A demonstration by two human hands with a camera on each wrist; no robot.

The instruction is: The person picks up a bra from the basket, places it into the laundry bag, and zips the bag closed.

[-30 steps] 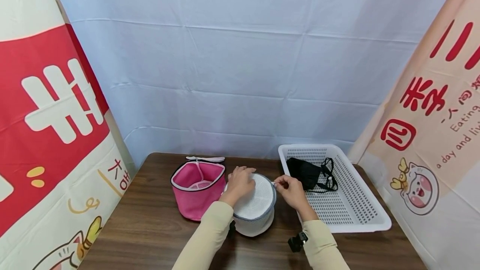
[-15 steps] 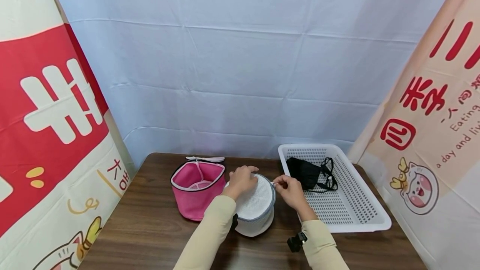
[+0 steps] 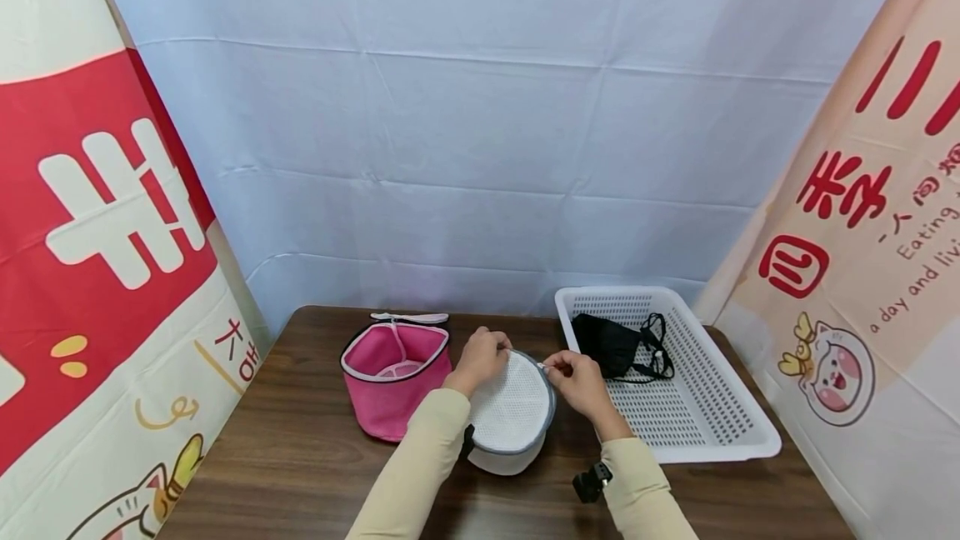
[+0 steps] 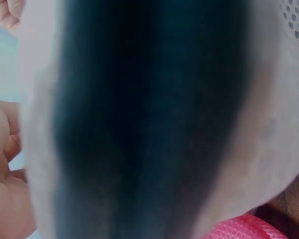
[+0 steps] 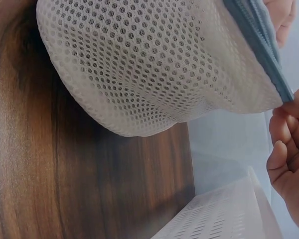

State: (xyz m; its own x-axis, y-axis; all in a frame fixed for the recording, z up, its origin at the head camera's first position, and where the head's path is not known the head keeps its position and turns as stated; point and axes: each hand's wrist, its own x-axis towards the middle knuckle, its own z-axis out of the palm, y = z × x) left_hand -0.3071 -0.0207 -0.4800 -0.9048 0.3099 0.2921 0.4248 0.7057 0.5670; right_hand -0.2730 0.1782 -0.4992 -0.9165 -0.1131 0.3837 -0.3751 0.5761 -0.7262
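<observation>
A round white mesh laundry bag (image 3: pixel 510 407) with a blue-grey zipper edge stands on the table, its lid facing up. At the far left of the rim, my left hand (image 3: pixel 483 358) pinches the edge with curled fingers. My right hand (image 3: pixel 579 380) pinches the zipper edge on the right side; in the right wrist view the blue zipper band (image 5: pixel 261 47) runs to its fingertips. A dark blurred shape covers the middle of the left wrist view, and part of the left hand (image 4: pixel 7 174) shows beside it.
Left of the white bag stands a pink mesh bag (image 3: pixel 390 411), its top open, with a white strap-like piece (image 3: pixel 408 318) behind it. At right, a white plastic basket (image 3: pixel 720 407) holds a black bra-like garment (image 3: pixel 611 346) with straps. All rest on a brown wooden table (image 3: pixel 300 440).
My left hand has drawn its fingers in from over the lid to the far rim. The bag's lid has turned slightly and shows more. My right hand has moved slightly left.
</observation>
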